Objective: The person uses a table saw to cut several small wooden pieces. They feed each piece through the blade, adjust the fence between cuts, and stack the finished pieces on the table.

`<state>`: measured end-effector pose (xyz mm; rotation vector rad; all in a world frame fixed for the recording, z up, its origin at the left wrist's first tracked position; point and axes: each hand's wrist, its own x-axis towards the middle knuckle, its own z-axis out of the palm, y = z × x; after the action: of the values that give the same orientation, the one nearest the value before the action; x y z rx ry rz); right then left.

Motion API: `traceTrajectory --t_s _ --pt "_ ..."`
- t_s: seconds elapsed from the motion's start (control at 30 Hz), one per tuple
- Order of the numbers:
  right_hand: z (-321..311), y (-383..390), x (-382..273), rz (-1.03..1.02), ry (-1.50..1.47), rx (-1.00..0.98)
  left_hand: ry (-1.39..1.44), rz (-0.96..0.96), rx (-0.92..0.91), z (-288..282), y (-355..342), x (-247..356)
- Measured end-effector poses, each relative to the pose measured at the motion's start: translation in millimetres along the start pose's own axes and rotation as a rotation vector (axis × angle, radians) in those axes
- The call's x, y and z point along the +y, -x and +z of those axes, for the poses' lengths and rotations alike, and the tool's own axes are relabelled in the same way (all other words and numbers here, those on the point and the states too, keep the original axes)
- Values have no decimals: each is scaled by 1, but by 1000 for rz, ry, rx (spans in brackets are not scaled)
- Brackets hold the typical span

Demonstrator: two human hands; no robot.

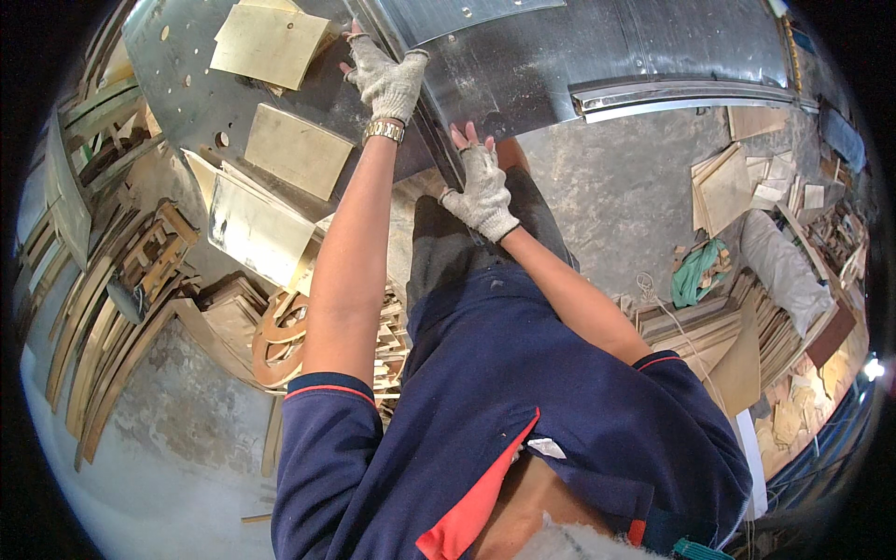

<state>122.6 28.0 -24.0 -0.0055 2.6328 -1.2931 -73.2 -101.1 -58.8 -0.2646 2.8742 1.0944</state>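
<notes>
Both hands wear off-white fingerless knit gloves. My left hand (383, 77), above a wristwatch, rests with fingers apart along a dark metal strip (418, 117) on a large metal-topped surface (173, 107). My right hand (481, 191) is lower and nearer my body, at the same strip by the front edge, its fingers spread and partly raised. Pale rectangular boards (271, 42) lie in a small pile left of my left hand, and another pale board (297, 149) lies just left of my forearm. A metal rail (686, 98) runs along the edge to the right.
Curved wooden strips (112, 364) and cut wood pieces (280, 341) crowd the left floor. On the right are stacked boards (719, 187), a grey sack (784, 275), green cloth (695, 275) and piled sheets (700, 345) on grey concrete (607, 205).
</notes>
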Motion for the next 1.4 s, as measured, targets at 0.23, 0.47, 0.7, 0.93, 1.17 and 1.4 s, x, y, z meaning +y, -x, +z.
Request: traceTrajectory --t_s 0.23,0.47,0.7,0.93,1.17,1.4 --pt "-2 -1 -3 30 14 -24 34 -13 -38 1 1 -2" --pt "-1 0 -3 28 25 -20 -41 -11 -36 5 0 -7" --pt "4 2 -1 -29 89 63 17 47 57 10 7 -4" --pt "3 2 -1 -10 41 44 -30 -72 33 1 8 13" --pt "4 3 -1 13 64 15 -18 -74 29 -4 8 18" --pt "2 2 0 11 71 1 -7 -77 32 -4 7 19"
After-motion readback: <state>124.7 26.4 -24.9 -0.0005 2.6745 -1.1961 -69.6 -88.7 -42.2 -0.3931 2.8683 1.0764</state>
